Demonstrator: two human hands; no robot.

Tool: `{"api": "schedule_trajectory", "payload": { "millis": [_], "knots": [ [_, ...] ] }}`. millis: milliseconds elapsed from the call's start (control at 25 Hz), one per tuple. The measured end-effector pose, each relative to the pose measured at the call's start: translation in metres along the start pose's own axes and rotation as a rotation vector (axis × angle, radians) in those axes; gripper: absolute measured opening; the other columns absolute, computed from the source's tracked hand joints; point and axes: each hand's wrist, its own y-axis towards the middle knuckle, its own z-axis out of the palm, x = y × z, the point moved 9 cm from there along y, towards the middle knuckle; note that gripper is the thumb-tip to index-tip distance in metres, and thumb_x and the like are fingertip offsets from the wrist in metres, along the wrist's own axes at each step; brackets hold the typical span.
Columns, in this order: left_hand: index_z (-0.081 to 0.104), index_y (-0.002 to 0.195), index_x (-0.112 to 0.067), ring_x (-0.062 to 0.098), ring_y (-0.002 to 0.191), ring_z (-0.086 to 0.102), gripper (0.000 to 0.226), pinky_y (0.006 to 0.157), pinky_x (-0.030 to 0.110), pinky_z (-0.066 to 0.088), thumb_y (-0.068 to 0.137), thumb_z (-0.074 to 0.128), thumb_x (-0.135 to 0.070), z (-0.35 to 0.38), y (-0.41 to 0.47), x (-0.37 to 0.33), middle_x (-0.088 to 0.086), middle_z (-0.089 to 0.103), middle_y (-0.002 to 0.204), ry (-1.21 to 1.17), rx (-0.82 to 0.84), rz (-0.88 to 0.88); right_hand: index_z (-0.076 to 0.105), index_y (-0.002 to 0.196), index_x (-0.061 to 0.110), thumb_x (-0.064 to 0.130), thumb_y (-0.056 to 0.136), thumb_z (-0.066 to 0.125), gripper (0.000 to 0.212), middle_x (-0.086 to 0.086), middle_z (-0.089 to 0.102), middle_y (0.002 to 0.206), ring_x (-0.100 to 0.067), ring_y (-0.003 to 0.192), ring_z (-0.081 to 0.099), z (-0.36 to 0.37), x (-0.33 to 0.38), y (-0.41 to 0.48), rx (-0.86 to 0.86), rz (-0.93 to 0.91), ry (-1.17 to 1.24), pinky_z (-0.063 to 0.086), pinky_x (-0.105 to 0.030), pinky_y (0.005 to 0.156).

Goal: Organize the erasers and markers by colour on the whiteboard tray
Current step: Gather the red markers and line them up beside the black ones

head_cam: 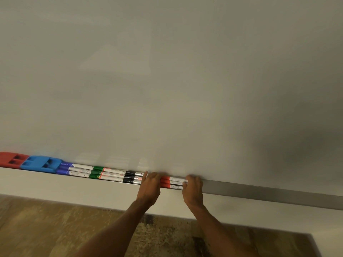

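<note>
Taking the long grey metal whiteboard tray (269,193) as my landmark, its far left end holds a red plastic block eraser (11,160), cut off by the edge of view. Touching it on the right sits a bright blue plastic block eraser (39,164). Next along the tray lie three blue-capped white markers (74,170), stacked side by side, then three green-capped white markers (104,174) end to end with them, then three black-capped silver markers (132,178). All of these fill the tray's channel front to back, leaving no free slot beside them.

My left hand (149,188) reaches up over the tray's front lip just right of the black group, fingers curled narrow against the capped end of three red-capped white markers (172,182). My right hand (193,188) presses the other end of the same bundle, fingers bent over it, so the red markers sit pinched between my two hands. I cannot tell whether the markers are lifted or resting in the tray.

Right of my right hand the tray runs bare to the edge of view. Above the tray the pale blank whiteboard (167,71) rises flat; below it are a white wall strip (55,186) and a worn brown wooden floor (46,229).
</note>
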Motion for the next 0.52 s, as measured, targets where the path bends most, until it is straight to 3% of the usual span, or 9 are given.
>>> {"api": "schedule_trajectory", "payload": {
  "millis": [120, 320, 520],
  "knots": [
    [0.061, 0.121, -0.019, 0.020, 0.114, 0.054, 0.037, 0.103, 0.033, 0.039, 0.091, 0.046, -0.005, -0.004, 0.001, -0.001, 0.001, 0.064, 0.123, -0.029, -0.044, -0.005, 0.051, 0.125, 0.011, 0.018, 0.097, 0.049, 0.028, -0.011, 0.049, 0.131, -0.023, 0.126, 0.043, 0.002, 0.004, 0.000, 0.003, -0.021, -0.012, 0.051, -0.033, 0.097],
    [0.056, 0.128, -0.020, 0.016, 0.120, 0.050, 0.038, 0.106, 0.031, 0.037, 0.094, 0.044, -0.010, 0.008, -0.002, -0.002, -0.001, 0.058, 0.132, 0.006, 0.040, -0.007, 0.043, 0.132, 0.011, 0.018, 0.096, 0.052, 0.038, -0.011, 0.043, 0.138, -0.023, 0.130, 0.040, 0.008, 0.003, -0.003, 0.027, -0.019, -0.050, 0.050, -0.031, 0.098],
    [0.056, 0.129, -0.019, 0.017, 0.119, 0.050, 0.037, 0.105, 0.031, 0.039, 0.095, 0.043, -0.012, 0.006, 0.001, -0.006, 0.000, 0.059, 0.131, 0.019, 0.031, -0.020, 0.036, 0.137, 0.010, 0.004, 0.090, 0.057, 0.051, -0.011, 0.037, 0.142, -0.024, 0.131, 0.040, 0.013, 0.004, -0.009, 0.035, 0.037, -0.040, 0.053, -0.034, 0.093]
  ]
}}
